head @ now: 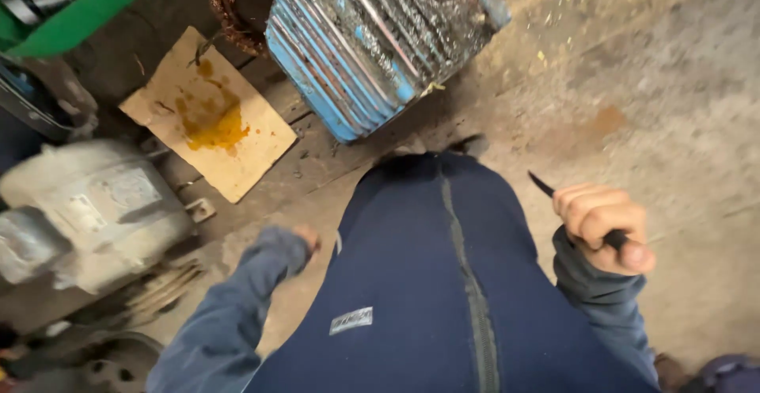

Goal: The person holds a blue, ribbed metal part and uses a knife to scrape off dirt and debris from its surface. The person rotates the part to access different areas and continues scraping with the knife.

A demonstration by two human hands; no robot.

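Note:
My right hand (603, 227) is clenched around a thin dark tool (545, 186) whose pointed tip sticks out up and to the left of my fist. My left hand (307, 238) is mostly hidden behind its blue sleeve at my side; only a bit of knuckle shows, and what it holds cannot be seen. Between my arms is my dark blue clothing (443, 282) with a zip. Ahead on the floor lies a blue ribbed motor housing (372, 37), dirty and chipped, with brown copper windings (229, 5) at its left end.
A stained piece of cardboard (210, 116) lies on the floor left of the motor. A grey motor casing (87, 211) sits at the left edge, with a green part (87, 9) at the top left. Dusty concrete floor (657, 108) stretches to the right.

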